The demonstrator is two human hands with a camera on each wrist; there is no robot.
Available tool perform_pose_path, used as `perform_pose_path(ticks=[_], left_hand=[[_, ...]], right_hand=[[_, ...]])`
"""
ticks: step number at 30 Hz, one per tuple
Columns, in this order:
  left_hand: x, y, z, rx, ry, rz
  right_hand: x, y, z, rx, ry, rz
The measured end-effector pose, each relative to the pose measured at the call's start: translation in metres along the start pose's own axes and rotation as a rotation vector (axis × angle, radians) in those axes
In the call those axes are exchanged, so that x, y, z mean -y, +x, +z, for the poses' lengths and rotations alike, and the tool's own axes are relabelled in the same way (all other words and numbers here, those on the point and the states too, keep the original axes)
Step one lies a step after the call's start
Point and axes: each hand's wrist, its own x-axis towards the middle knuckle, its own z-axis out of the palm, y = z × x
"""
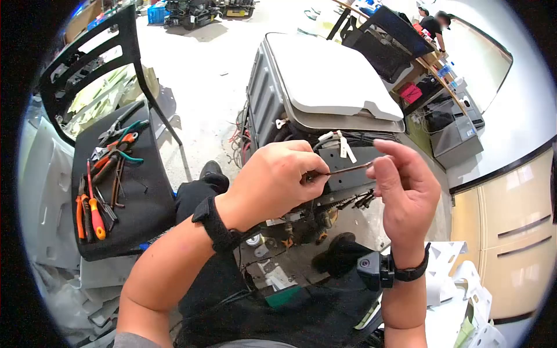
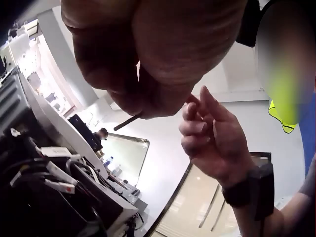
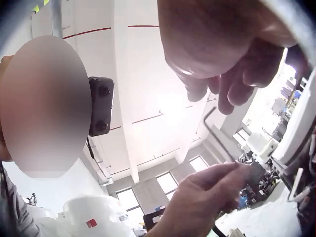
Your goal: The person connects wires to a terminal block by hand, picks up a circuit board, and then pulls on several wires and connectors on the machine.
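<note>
The person holds a thin hex key point(image 1: 347, 169) up between both hands, in front of the opened grey machine point(image 1: 325, 87). Its long axis lies almost level, running left to right. The left hand point(image 1: 272, 180) has its grip clamped on the near end, fingers curled tight round it, while the right hand point(image 1: 406, 191) meets the far end with fingertips point(image 1: 387, 146) pinching the tip. In the right wrist view the key point(image 3: 217, 131) shows a bent end hooking under the fingers. Both hands sit at the key; the left carries most of its length. Spare tools point(image 1: 107, 174) lie well apart on the black chair point(image 1: 125, 226) to the left.
</note>
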Motion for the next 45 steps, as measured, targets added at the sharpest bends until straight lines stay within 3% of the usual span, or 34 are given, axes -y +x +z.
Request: perform_pose_path(ticks=[5, 11, 24, 34, 45], left_hand=[[0.016, -0.001, 0.017, 0.054, -0.074, -0.042], [0.026, 0.002, 0.021, 0.162, -0.057, -0.011], [0.037, 0.007, 0.017, 0.367, -0.031, -0.106], [0.037, 0.007, 0.018, 0.297, -0.016, -0.012], [0.041, 0.005, 0.027, 0.275, -0.016, -0.013]], right_hand=[[-0.021, 0.0, 0.005, 0.026, -0.082, 0.031], [-0.034, 0.006, 0.011, 0.121, -0.228, -0.111], [-0.055, 0.01, 0.019, 0.227, -0.329, -0.173], [-0.047, 0.011, 0.019, 0.21, -0.409, -0.273], [-0.052, 0.012, 0.015, 0.215, -0.399, -0.233]])
